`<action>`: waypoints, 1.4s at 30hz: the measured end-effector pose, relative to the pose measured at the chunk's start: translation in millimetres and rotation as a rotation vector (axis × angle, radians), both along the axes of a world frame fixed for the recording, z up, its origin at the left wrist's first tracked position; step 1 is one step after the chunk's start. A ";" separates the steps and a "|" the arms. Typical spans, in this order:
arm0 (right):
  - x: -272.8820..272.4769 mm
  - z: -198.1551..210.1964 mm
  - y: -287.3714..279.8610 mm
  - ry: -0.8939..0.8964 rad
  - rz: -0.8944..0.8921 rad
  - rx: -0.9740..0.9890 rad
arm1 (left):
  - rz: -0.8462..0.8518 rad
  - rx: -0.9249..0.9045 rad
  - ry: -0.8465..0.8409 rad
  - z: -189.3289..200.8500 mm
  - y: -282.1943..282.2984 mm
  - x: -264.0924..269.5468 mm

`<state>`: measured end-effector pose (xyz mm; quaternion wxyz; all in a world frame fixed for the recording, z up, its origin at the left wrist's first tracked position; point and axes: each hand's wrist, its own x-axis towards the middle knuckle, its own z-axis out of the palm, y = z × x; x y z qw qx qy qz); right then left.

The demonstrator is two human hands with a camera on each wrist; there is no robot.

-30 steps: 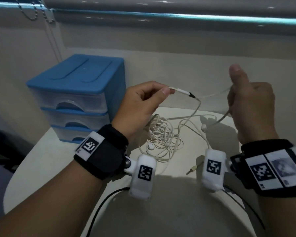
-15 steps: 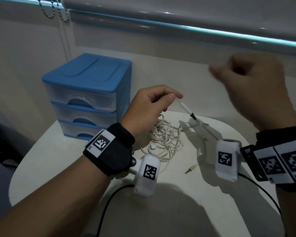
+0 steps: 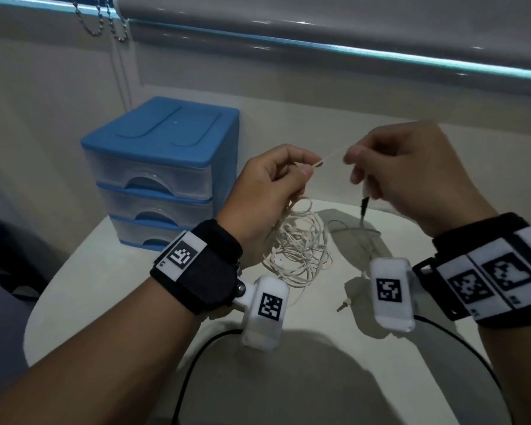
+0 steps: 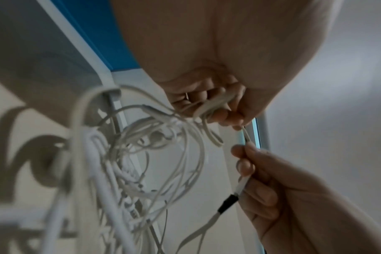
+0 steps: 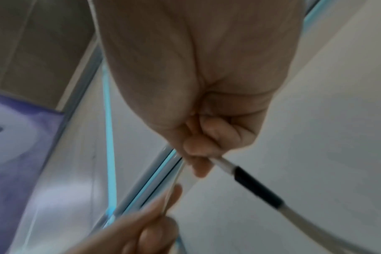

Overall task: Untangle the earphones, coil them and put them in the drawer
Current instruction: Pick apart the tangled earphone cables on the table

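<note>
Earphones (image 3: 298, 246): light, limp, snag-prone; bulk heaped tangled on desk (image 3: 141, 296) beside drawer unit (image 3: 160, 167). Left hand (image 3: 270, 185) pinching cable, right hand (image 3: 405, 173) fingers curled round inline remote. Best held by cable, never yanked.

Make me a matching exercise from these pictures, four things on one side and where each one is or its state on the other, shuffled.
1. left hand
2. right hand
3. audio plug
4. drawer unit

A. lies loose on the table
B. pinches the cord near its black sleeve
C. grips a bunch of tangled loops
D. all drawers closed

Pairs: 1-C, 2-B, 3-A, 4-D
</note>
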<state>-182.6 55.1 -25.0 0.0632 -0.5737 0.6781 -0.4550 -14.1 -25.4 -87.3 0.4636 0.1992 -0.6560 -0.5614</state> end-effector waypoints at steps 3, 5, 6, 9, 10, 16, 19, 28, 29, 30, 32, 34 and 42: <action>-24.4 -2.3 2.9 -0.135 -0.130 -0.111 | -0.030 0.057 -0.020 -1.5 0.0 0.3; -40.6 -3.8 5.5 -0.171 -0.201 -0.124 | -0.061 0.075 -0.028 -0.9 -0.8 1.7; -47.8 -4.9 6.4 -0.184 -0.229 -0.117 | -0.067 0.074 -0.031 -0.2 -0.5 2.2; -63.7 -10.5 9.4 -0.191 -0.282 -0.067 | -0.089 0.057 -0.038 1.8 3.3 3.6; -67.0 -12.6 10.8 -0.184 -0.295 -0.054 | -0.092 0.037 -0.050 2.2 3.7 4.1; -89.0 -17.2 19.1 -0.172 -0.420 -0.023 | -0.093 0.025 -0.050 1.8 1.2 8.5; -95.1 -17.6 25.3 -0.086 -0.444 0.135 | -0.095 -0.008 -0.072 2.2 0.9 9.6; -35.9 2.2 29.4 0.234 -0.051 0.154 | -0.075 -0.033 -0.126 4.2 4.0 8.5; -22.8 3.8 28.6 0.215 0.076 0.147 | -0.080 -0.033 -0.131 4.3 4.4 8.6; -11.7 3.5 26.3 0.215 0.190 0.160 | -0.085 -0.032 -0.136 4.0 4.5 8.6; 2.5 0.8 18.3 0.319 0.305 0.185 | -0.083 -0.027 -0.144 2.8 3.1 9.0; 6.5 -0.4 11.2 0.420 0.304 0.203 | -0.077 -0.024 -0.150 1.9 2.3 9.6; -9.5 -4.5 10.7 0.353 0.160 0.061 | -0.095 0.083 -0.073 0.4 2.6 9.4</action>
